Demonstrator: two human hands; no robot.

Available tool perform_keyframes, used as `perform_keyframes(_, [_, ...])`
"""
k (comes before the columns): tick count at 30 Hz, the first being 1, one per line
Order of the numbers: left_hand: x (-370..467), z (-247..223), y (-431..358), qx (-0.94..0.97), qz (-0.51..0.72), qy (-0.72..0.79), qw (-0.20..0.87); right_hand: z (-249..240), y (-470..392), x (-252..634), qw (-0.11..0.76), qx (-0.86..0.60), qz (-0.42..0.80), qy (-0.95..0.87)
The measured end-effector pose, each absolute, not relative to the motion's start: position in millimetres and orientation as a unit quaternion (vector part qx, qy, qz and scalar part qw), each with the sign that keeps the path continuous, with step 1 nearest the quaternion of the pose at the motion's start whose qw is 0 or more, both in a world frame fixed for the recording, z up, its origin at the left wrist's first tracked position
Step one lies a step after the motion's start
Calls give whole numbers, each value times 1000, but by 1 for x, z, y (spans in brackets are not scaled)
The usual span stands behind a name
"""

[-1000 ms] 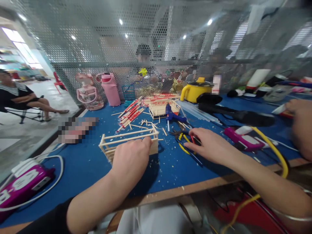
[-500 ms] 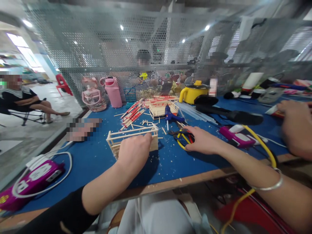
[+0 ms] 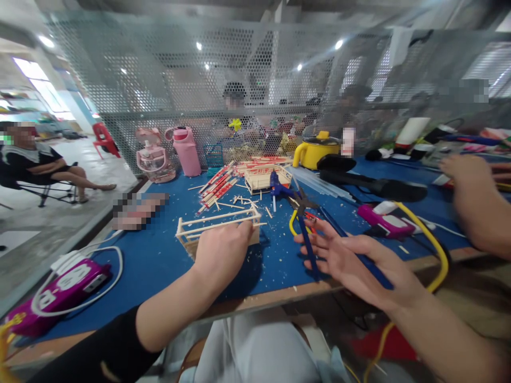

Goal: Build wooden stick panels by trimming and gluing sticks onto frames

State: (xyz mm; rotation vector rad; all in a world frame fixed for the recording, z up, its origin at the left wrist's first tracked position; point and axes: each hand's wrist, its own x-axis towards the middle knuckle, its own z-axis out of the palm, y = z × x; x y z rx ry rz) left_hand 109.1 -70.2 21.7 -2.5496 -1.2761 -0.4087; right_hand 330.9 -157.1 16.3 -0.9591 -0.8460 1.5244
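Observation:
My left hand (image 3: 223, 247) is closed on the right part of a small wooden stick frame (image 3: 187, 234), which rests on the blue table; the fingertips are partly hidden. Blue-handled pliers (image 3: 305, 205) with spread handles are held in my right hand (image 3: 345, 255), palm turned up and fingers around the handles. Beneath the pliers' jaws lies a yellow-handled tool (image 3: 294, 222). A blue glue gun (image 3: 278, 187) lies behind it, beside a second wooden frame (image 3: 259, 182). Red-marked sticks (image 3: 217, 189) and loose offcuts are spread around.
Pink bottles (image 3: 187, 151) and a yellow pot (image 3: 317, 153) stand at the back. Purple power strips (image 3: 385, 221) lie on both sides with cables. Another person's hand (image 3: 467, 175) is at the right. A seated person (image 3: 35, 154) is at far left.
My right hand has moved from the yellow-handled tool toward the table's front edge, turned palm up, and now holds the blue-handled pliers. My left hand stays on the frame.

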Motion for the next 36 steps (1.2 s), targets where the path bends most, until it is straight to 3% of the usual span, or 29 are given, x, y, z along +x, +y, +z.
perform_keyframes(5, [109,35,-50,-870,-180,-448,97,17,-164,319,536,-292,735,-295])
perform_keyframes(14, [112,50,52,-881,-164,-441,-43,0,-161,312,531,-288,755,-255])
perform_keyframes(20, [109,65,20,-843,-310,-438,-36,0,-163,313,543,-395,650,-355])
perform_keyframes(22, [109,66,-11,-822,-332,-415,-205,3,-165,312,531,-449,576,-429])
perform_keyframes(24, [108,61,-43,-780,-268,-373,-426,6,-167,310,502,-480,521,-496])
perform_keyframes(26, [108,52,-67,-730,-264,-336,-535,7,-168,307,477,-487,490,-543])
perform_keyframes(36, [105,36,-84,-729,-320,-332,-506,2,-172,307,420,-496,413,-638])
